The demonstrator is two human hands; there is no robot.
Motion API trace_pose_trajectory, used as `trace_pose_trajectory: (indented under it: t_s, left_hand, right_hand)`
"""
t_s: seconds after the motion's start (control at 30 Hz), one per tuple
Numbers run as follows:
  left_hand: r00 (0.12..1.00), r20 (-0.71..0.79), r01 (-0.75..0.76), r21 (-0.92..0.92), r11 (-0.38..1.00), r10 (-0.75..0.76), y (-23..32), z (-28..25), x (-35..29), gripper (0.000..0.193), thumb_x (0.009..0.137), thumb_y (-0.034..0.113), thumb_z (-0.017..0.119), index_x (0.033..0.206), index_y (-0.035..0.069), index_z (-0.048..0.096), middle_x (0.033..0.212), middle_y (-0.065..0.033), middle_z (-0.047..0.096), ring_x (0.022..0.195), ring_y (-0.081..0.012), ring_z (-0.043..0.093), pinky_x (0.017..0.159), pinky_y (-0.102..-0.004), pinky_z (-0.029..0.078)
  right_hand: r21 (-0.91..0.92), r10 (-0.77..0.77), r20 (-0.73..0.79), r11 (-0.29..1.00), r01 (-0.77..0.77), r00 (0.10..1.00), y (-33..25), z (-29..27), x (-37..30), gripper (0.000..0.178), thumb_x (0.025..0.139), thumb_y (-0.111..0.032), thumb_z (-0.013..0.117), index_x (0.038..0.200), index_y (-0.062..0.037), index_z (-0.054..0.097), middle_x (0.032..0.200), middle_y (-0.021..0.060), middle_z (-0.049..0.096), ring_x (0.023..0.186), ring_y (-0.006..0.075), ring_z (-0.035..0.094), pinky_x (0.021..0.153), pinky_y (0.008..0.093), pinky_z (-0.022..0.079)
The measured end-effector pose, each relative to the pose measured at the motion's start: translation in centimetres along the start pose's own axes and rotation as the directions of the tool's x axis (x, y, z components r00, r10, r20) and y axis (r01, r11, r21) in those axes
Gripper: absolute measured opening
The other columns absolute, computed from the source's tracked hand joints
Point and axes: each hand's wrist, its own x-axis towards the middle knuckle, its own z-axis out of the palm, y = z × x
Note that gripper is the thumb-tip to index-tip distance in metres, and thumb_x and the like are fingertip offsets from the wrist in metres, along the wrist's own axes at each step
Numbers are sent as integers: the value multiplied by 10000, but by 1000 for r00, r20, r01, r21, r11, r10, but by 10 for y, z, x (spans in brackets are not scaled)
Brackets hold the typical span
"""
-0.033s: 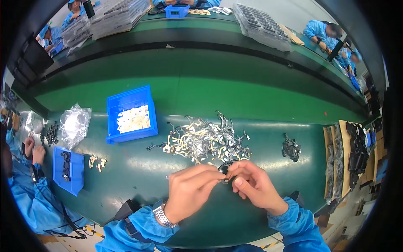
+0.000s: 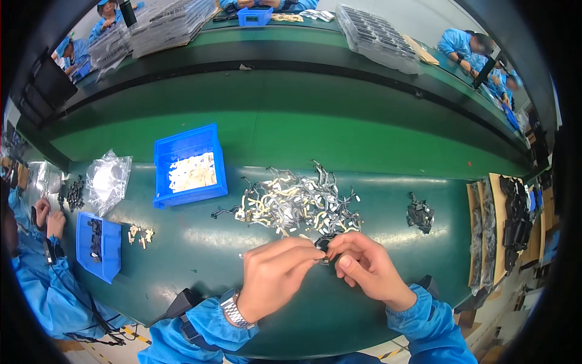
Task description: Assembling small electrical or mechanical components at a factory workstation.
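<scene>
Over the near middle of the green table, my left hand [image 2: 276,273] and my right hand [image 2: 370,267] meet at the fingertips. Between them is a small black part [image 2: 323,244], mostly covered by the fingers; its exact kind is too small to make out. Thumb and forefinger of the left hand are pinched on its left side. The right hand's fingers are curled against the other side. Just beyond the hands lies a tangled heap of short cables [image 2: 297,200], black, white and cream, with small connectors.
A blue bin [image 2: 191,195] holds cream-coloured pieces. Farther left are a smaller blue bin [image 2: 109,267] with black parts, loose cream pieces [image 2: 140,235] and a clear plastic bag [image 2: 108,182]. Black parts [image 2: 419,213] lie to the right, near cardboard sheets [image 2: 497,230]. A co-worker's hands [image 2: 51,217] are far left.
</scene>
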Motion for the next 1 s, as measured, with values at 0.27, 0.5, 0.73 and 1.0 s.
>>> trace_pose_trajectory:
  t_s: [0.27, 0.5, 0.73, 1.0]
  left_hand:
    - [980, -17, -194, 82, 978, 196, 1, 7, 7, 198, 700, -36, 788, 869, 63, 761, 839, -91, 723, 746, -246, 710, 665, -327, 563]
    - [973, -5, -223, 243, 944, 232, 22, -8, 2, 178, 762, -103, 725, 892, 19, 739, 886, -151, 717, 817, -294, 709, 755, -342, 565]
    - [816, 181, -577, 289, 763, 549, -52, 1, -6, 161, 920, 109, 633, 1049, 56, 711, 1027, -122, 674, 882, -295, 683, 794, -376, 561]
    - [844, 88, -531, 279, 800, 529, -39, -4, -4, 114, 954, 89, 613, 1011, 43, 699, 975, -135, 707, 855, -298, 689, 782, -370, 564]
  right_hand:
    - [36, 26, -90, 999, -23, 996, 8, -2, -8, 200, 955, -119, 676, 1103, 13, 697, 956, 99, 742, 816, 113, 689, 672, 252, 572]
    - [192, -77, -14, 978, 79, 997, 29, 10, 9, 190, 936, -133, 709, 1048, 20, 711, 878, 59, 721, 695, 78, 635, 602, 225, 526]
    - [236, -112, -148, 961, 145, 983, 29, 12, 6, 177, 905, -135, 737, 1007, 4, 699, 780, 36, 683, 612, 76, 586, 529, 235, 464]
    - [288, -164, -152, 936, 202, 975, 32, 23, 11, 178, 859, -143, 780, 944, 8, 738, 704, 35, 677, 561, 63, 585, 510, 211, 463]
